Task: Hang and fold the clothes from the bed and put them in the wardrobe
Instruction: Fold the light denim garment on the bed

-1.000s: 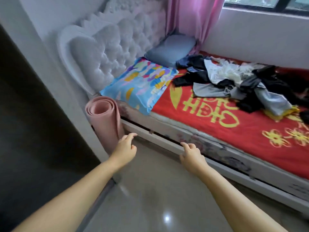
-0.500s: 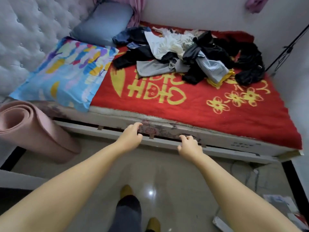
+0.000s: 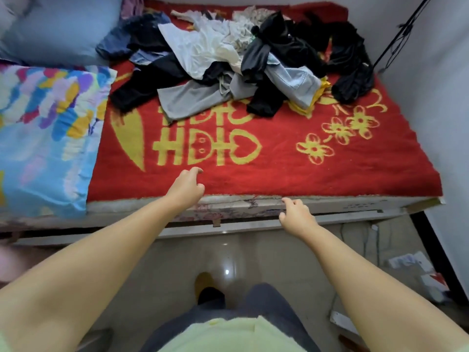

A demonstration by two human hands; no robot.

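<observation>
Hands at near bed (image 3: 330, 204) edge.
Left hand (image 3: 186, 188) and right hand (image 3: 297, 214): fingers loosely curled, empty; clothes pile (image 3: 241, 64) lies far.

The clothes (image 3: 241, 64) overlap, so lower garments show only in part. The top edge cuts the pile and grey pillow (image 3: 58, 29). The patterned pillow (image 3: 43, 138) runs off the left edge.

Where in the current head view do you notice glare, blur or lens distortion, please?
Head view: a bright glare spot on the glossy floor; the patterned pillow at the left edge looks smeared; the bed edge bows from wide-angle distortion.
</observation>
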